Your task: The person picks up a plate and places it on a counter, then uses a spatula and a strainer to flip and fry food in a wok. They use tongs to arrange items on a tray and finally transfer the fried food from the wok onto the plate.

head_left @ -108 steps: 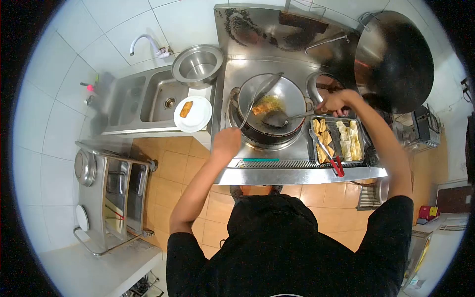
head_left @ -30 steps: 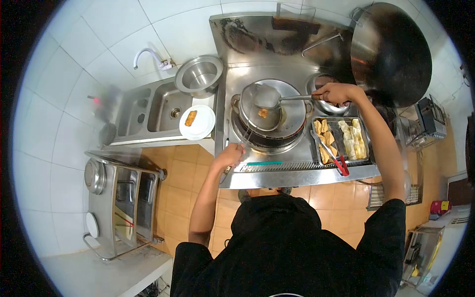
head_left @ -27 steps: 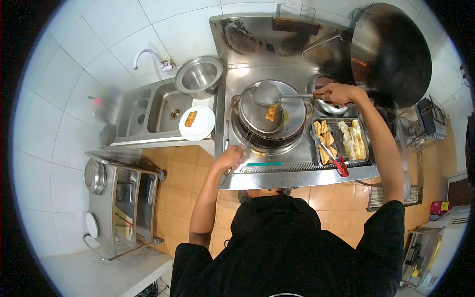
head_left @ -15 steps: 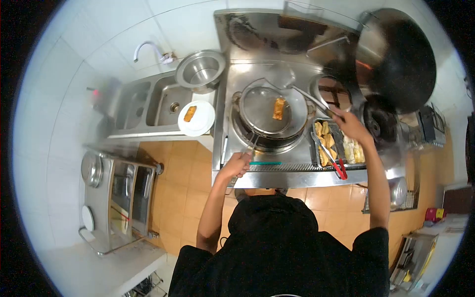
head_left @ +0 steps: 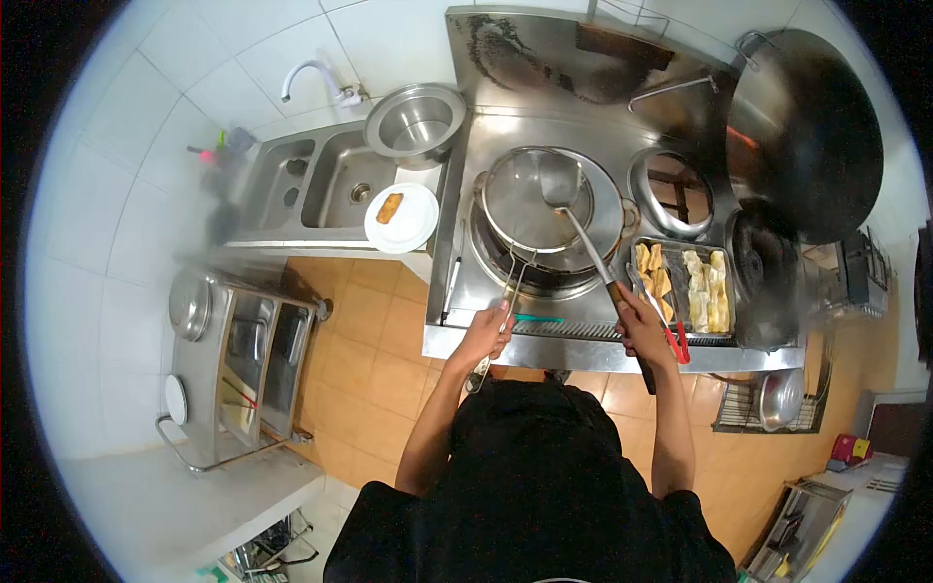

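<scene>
My left hand (head_left: 489,337) is closed round the handle of a round mesh strainer (head_left: 513,199), which lies over the wok (head_left: 604,209) on the stove. In my right hand (head_left: 644,333) is the dark handle of a long metal spatula (head_left: 585,236); its blade rests over the strainer's right part. No fried piece shows in the strainer, though the blade hides part of it. One golden fried piece (head_left: 390,208) lies on a white plate (head_left: 418,222) to the left. Right of the wok, a metal tray (head_left: 731,291) holds golden pieces (head_left: 653,277) and paler rolls (head_left: 707,291).
Red-handled tongs (head_left: 680,345) lean on the tray. A metal pot (head_left: 416,124) stands by the sink (head_left: 340,185). Behind are an open burner ring (head_left: 671,192) and a large dark wok (head_left: 805,136). A trolley (head_left: 219,389) stands at lower left.
The fried piece no longer shows in the strainer. My right hand has come down and left, and the spatula blade has moved from behind the strainer to over it. The view has shifted slightly.
</scene>
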Demonstrator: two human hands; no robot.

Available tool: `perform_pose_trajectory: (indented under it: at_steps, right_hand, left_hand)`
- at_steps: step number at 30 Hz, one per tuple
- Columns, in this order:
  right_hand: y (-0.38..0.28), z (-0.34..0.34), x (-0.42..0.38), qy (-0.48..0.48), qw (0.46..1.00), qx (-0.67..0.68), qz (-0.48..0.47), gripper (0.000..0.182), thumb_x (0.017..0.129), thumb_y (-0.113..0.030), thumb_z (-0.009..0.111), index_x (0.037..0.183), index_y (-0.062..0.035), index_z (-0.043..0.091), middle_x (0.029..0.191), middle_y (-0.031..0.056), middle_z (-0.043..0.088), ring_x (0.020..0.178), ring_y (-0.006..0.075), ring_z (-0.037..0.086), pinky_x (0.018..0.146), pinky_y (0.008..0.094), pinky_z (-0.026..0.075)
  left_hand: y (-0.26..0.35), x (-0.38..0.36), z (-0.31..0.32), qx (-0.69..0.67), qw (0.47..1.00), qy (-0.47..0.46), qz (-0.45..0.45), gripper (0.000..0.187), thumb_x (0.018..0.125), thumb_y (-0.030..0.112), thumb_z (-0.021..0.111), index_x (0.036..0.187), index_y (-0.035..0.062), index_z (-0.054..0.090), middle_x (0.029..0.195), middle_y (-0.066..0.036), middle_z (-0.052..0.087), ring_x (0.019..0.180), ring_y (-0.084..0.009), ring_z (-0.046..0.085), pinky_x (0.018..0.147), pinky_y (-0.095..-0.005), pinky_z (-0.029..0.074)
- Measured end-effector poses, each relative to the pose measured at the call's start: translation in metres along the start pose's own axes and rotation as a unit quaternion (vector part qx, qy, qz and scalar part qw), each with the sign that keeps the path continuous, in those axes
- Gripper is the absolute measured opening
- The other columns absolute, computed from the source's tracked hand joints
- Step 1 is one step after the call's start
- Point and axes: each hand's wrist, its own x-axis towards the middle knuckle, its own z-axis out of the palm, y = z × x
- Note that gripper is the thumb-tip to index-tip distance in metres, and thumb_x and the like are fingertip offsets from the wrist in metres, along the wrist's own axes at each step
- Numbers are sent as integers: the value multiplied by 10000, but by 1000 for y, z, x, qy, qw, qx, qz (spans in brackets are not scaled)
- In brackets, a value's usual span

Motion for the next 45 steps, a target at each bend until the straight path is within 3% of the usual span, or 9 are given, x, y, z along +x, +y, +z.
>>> perform_pose_trajectory:
  at_steps: [6,17,26,33,35,39,43,44,45]
  right_hand:
    - [3,6,-7,-85,993,77,42,494,1042,-327,464,1519,-300,336,706,-13,425,480,49,331,405,206,295]
    - [-5,-8,-5,-4,993,112,22,510,1022,-420,488,1504,-306,368,694,-9,439,475,63,350,402,220,310]
    - [6,14,-16,-98,988,113,28,525,1030,-370,491,1520,-243,351,689,-13,428,477,54,326,401,215,299]
    - [-6,10,-11,36,998,-6,-58,490,1039,-347,466,1507,-228,381,662,-33,440,471,53,350,397,218,312]
    - [2,15,-7,19,1000,-6,-1,485,1039,-349,466,1507,-254,380,654,-34,432,477,52,347,398,218,308]
    - [5,25,-15,-71,997,37,0,494,1031,-358,485,1508,-286,378,664,-36,421,482,53,337,407,215,308]
    - [-12,27,-22,4,998,-49,-31,470,1040,-289,467,1500,-221,400,667,-28,426,490,58,347,427,219,313]
    - [-16,23,-25,18,994,-81,-73,462,1036,-217,467,1488,-144,412,716,-5,478,548,57,396,501,213,374]
    - [-20,23,-26,18,994,-81,-72,462,1036,-217,467,1488,-144,412,716,-5,478,548,57,396,501,213,374]
  left_hand:
    - [-7,3,0,-2,1000,3,-2,481,1034,500,397,809,81,465,554,50,331,398,-56,295,358,-247,247]
    - [-6,-6,3,18,999,42,3,473,1035,487,406,811,75,466,559,43,341,405,-56,297,361,-247,252]
    - [-7,-3,3,10,1000,25,9,479,1031,492,418,813,69,471,559,44,335,409,-53,294,364,-245,245]
    - [-8,-7,4,3,1000,27,0,467,1037,479,411,825,68,472,560,45,332,409,-49,287,362,-244,240]
    - [-3,-11,8,20,999,35,10,459,1035,479,415,826,75,468,562,43,334,409,-49,279,363,-247,226]
    - [1,-8,10,37,999,24,9,451,1036,476,415,826,80,464,564,41,342,402,-52,280,360,-248,224]
    - [-4,-6,7,3,1000,19,5,456,1034,480,420,834,74,473,568,42,350,406,-53,297,362,-245,227]
    - [-6,-5,6,6,1000,22,12,469,1030,492,427,840,68,482,569,47,347,411,-51,299,366,-241,218]
    - [-7,-5,6,6,1000,22,11,469,1030,492,427,840,68,482,569,47,347,411,-51,299,366,-241,218]
